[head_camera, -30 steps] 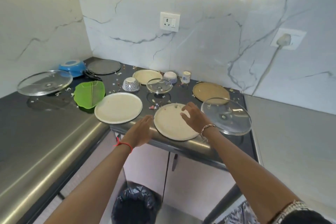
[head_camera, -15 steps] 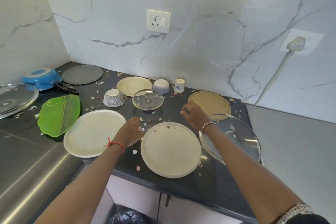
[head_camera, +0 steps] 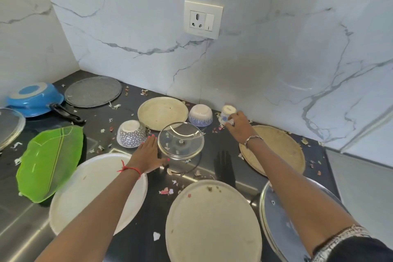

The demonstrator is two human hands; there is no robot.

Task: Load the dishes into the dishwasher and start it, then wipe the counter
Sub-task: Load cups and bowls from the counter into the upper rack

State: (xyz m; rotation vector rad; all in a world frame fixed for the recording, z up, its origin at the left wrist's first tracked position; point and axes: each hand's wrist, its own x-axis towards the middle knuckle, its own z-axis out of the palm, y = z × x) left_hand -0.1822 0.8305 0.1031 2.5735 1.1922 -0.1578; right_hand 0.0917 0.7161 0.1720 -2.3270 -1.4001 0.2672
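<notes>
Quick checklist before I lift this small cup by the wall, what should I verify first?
1. Grip: right hand has its fingers curled round the small cup: ok.
2. Spill: the cup sits base up: ok.
3. Neighbours: the upturned bowl stands beside the cup, apart from it: ok.
4. Spare hand: left hand lies flat by the glass lid and holds nothing: ok.
5. Counter clean: scraps are scattered over it: not ok.
6. Dishwasher open and ready: not in view: cannot tell.
</notes>
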